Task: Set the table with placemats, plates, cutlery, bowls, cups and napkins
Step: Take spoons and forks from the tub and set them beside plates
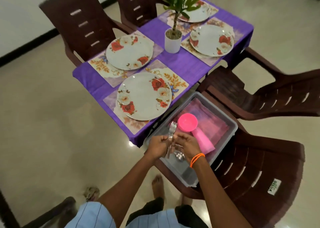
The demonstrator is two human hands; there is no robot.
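Four plates [144, 96] on placemats [174, 79] surround the plant pot [172, 42].

Potted plant [173, 40] on purple tablecloth [187, 65]; brown chairs [259, 172].

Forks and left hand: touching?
Touching. The head view shows the left hand with its fingers curled round the handles of the forks above the grey bin, tines pointing up.

Shiny metal forks [172, 130], glossy plates [144, 96], purple cloth tablecloth [188, 65], moulded plastic chairs [256, 172], polished floor [52, 124]
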